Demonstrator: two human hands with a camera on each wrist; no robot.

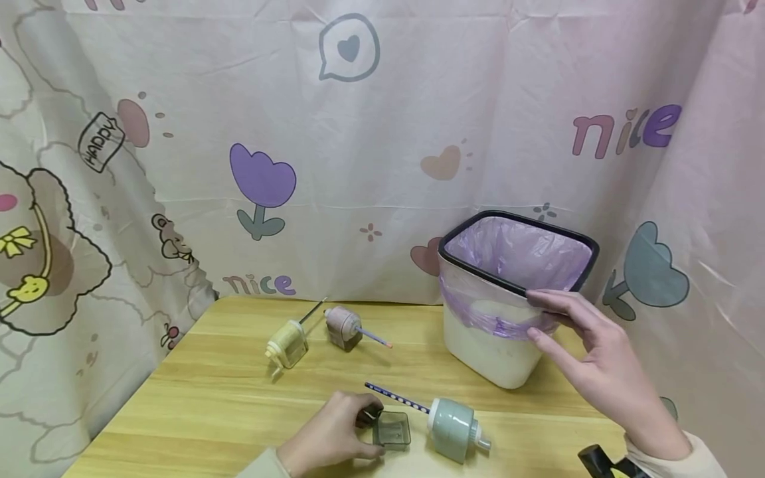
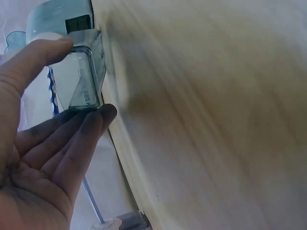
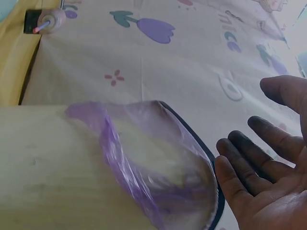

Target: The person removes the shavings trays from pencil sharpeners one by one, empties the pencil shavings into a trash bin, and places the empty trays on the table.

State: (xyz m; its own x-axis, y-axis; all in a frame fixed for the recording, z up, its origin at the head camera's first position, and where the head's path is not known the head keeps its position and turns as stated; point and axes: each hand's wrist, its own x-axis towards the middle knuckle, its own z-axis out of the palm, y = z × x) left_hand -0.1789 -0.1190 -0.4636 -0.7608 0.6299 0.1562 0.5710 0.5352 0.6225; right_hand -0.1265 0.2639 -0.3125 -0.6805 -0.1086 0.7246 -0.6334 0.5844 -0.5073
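My left hand holds a small transparent grey shavings box by its left side, over the near part of the table. In the left wrist view, the box sits between thumb and fingertips. Just right of it lies a blue-green pencil sharpener with a dark blue dotted pencil in its mouth. My right hand is beside the near right rim of a white trash bin lined with a purple bag. In the right wrist view, that hand has its fingers extended and grips nothing.
Farther back on the wooden table stand a yellow sharpener with a dark pencil and a pink sharpener with a blue-purple pencil. A printed curtain hangs behind. A black object shows at the bottom right.
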